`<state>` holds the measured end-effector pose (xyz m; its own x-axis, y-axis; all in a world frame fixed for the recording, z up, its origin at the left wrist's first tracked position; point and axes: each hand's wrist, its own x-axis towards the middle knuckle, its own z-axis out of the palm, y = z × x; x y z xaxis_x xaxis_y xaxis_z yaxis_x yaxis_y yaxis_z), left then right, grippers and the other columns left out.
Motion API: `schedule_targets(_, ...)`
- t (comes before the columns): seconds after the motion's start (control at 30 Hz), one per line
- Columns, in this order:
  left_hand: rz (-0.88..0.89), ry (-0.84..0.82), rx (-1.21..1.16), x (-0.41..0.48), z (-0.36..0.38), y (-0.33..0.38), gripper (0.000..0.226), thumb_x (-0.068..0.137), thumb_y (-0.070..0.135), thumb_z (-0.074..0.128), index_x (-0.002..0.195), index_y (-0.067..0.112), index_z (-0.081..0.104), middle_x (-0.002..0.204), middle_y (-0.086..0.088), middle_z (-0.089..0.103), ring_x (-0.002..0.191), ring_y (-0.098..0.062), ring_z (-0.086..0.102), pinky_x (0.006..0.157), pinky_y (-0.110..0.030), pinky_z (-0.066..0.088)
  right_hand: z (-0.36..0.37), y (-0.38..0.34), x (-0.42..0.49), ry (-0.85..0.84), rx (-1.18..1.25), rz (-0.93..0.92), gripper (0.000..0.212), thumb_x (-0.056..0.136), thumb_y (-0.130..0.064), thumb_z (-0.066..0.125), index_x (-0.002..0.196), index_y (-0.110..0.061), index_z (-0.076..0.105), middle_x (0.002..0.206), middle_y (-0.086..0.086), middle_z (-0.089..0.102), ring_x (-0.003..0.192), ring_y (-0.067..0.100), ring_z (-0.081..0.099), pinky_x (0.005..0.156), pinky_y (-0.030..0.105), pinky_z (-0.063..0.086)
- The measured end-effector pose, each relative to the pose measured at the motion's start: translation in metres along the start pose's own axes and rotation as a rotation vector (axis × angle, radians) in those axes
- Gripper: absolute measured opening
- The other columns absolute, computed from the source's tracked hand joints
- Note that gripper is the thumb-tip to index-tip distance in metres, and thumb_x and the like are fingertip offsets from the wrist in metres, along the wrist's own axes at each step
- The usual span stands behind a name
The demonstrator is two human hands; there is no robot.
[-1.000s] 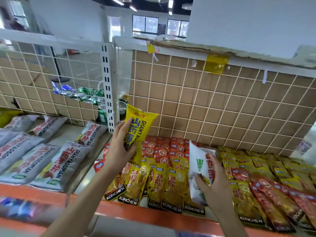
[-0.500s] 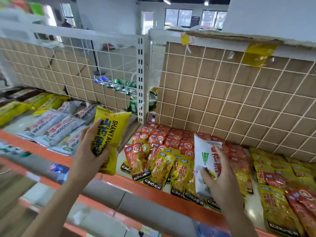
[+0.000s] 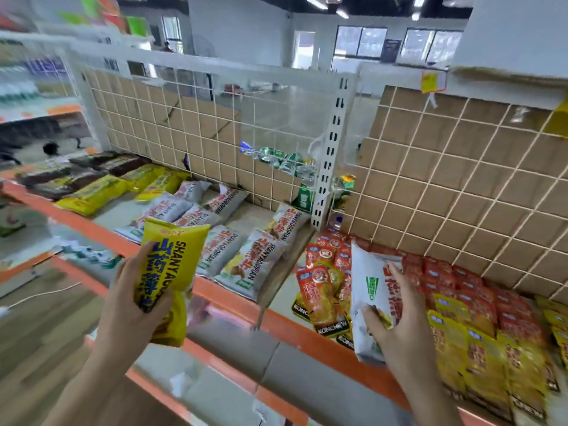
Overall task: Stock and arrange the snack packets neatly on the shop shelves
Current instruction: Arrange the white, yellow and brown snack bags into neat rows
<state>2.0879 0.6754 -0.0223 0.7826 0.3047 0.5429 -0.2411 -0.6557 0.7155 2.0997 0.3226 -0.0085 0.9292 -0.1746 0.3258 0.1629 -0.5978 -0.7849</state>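
My left hand point(image 3: 132, 299) grips a yellow snack packet point(image 3: 172, 265) with blue lettering, held upright in front of the orange shelf edge point(image 3: 233, 302). My right hand point(image 3: 396, 330) holds a white snack packet point(image 3: 367, 290) upright over the small red and yellow packets point(image 3: 325, 290) on the right shelf section. Several white packets point(image 3: 246, 259) of the same kind lie flat on the left shelf section, just behind the yellow packet. More yellow packets point(image 3: 95, 193) lie further left on that shelf.
A white slotted upright post point(image 3: 329, 167) divides the two shelf sections. White wire grid point(image 3: 461, 179) backed by brown cardboard closes the back. Green cans point(image 3: 285, 162) show behind the grid. Dark packets point(image 3: 101, 162) lie at the far left. A lower orange shelf point(image 3: 196, 358) sits below.
The view has swung left, showing more of the left shelf section. My left hand with the yellow packet has dropped lower, in front of the shelf edge. The right hand keeps the white packet.
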Motion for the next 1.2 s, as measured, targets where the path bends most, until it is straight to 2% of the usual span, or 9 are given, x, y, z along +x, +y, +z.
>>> schedule_targets(0.13,-0.017,0.0,0.009,0.025,-0.035,-0.048,0.075,0.068,0.024,0.06,0.127,0.059,0.031,0.111,-0.012,0.054,0.09,-0.032,0.054,0.076,-0.017,0.038,0.051,-0.032,0.002,-0.011,-0.018,-0.034,0.07,0.081,-0.022,0.07,0.139,-0.034,0.033,0.127,-0.019,0.035,0.106,-0.019,0.029,0.08,-0.002,0.029)
schedule_targets(0.33,-0.03,0.005,-0.044,0.058,-0.082,-0.108,0.078,0.068,0.025,0.06,0.128,0.062,0.027,0.11,0.006,0.045,0.096,-0.027,0.054,0.079,-0.031,0.041,0.128,-0.078,0.009,-0.031,-0.015,-0.015,0.072,0.082,-0.02,0.068,0.141,-0.035,0.031,0.14,-0.01,0.037,0.121,0.0,0.031,0.097,0.025,0.028)
schedule_targets(0.47,-0.024,-0.006,-0.059,0.08,-0.102,-0.142,0.078,0.068,0.023,0.06,0.126,0.065,0.029,0.11,0.018,0.04,0.101,-0.012,0.048,0.086,-0.011,0.036,0.166,-0.103,0.016,-0.062,-0.003,-0.022,0.071,0.083,-0.022,0.068,0.141,-0.037,0.029,0.144,-0.009,0.034,0.12,-0.002,0.028,0.099,0.026,0.028)
schedule_targets(0.67,-0.047,-0.004,-0.064,0.111,-0.113,-0.179,0.085,0.073,0.01,0.072,0.125,0.063,0.03,0.119,0.008,0.044,0.105,-0.019,0.049,0.089,-0.024,0.037,0.213,-0.128,0.037,-0.049,-0.058,-0.008,0.07,0.081,-0.026,0.069,0.134,-0.05,0.029,0.143,-0.012,0.033,0.137,0.016,0.026,0.11,0.047,0.03)
schedule_targets(0.73,-0.051,-0.008,-0.048,0.122,-0.111,-0.188,0.082,0.071,0.016,0.071,0.126,0.061,0.03,0.118,0.004,0.044,0.104,-0.019,0.048,0.088,-0.02,0.037,0.225,-0.133,0.046,-0.034,-0.072,-0.031,0.069,0.081,-0.026,0.069,0.136,-0.044,0.031,0.133,-0.024,0.03,0.132,0.005,0.03,0.11,0.039,0.03)
schedule_targets(0.83,-0.066,-0.026,-0.053,0.143,-0.106,-0.202,0.08,0.069,0.022,0.067,0.126,0.064,0.028,0.118,0.006,0.044,0.105,-0.021,0.049,0.087,-0.031,0.039,0.244,-0.136,0.064,-0.072,-0.044,0.016,0.068,0.084,-0.021,0.066,0.14,-0.034,0.03,0.126,-0.018,0.031,0.092,-0.027,0.035,0.081,0.002,0.034)
schedule_targets(1.03,-0.036,-0.083,0.009,0.203,-0.081,-0.223,0.089,0.076,-0.006,0.07,0.127,0.053,0.026,0.132,0.005,0.04,0.115,-0.008,0.04,0.092,-0.032,0.034,0.285,-0.14,0.112,-0.001,-0.038,0.048,0.07,0.083,-0.023,0.067,0.143,-0.031,0.029,0.144,-0.003,0.036,0.12,0.008,0.037,0.099,0.026,0.03)
schedule_targets(1.1,-0.045,-0.133,-0.013,0.224,-0.073,-0.23,0.086,0.078,-0.005,0.07,0.13,0.048,0.026,0.132,0.006,0.036,0.114,0.004,0.034,0.094,-0.029,0.031,0.295,-0.138,0.13,0.029,-0.053,0.057,0.069,0.083,-0.021,0.067,0.142,-0.028,0.03,0.139,0.001,0.041,0.108,0.006,0.041,0.089,0.021,0.036)
schedule_targets(1.2,-0.053,-0.208,0.02,0.252,-0.06,-0.247,0.077,0.073,0.014,0.069,0.141,0.024,0.034,0.129,0.004,0.039,0.115,-0.006,0.036,0.096,-0.031,0.031,0.308,-0.13,0.155,0.018,-0.113,0.105,0.067,0.084,-0.023,0.066,0.142,-0.024,0.031,0.13,0.003,0.044,0.095,0.004,0.039,0.065,0.008,0.032)
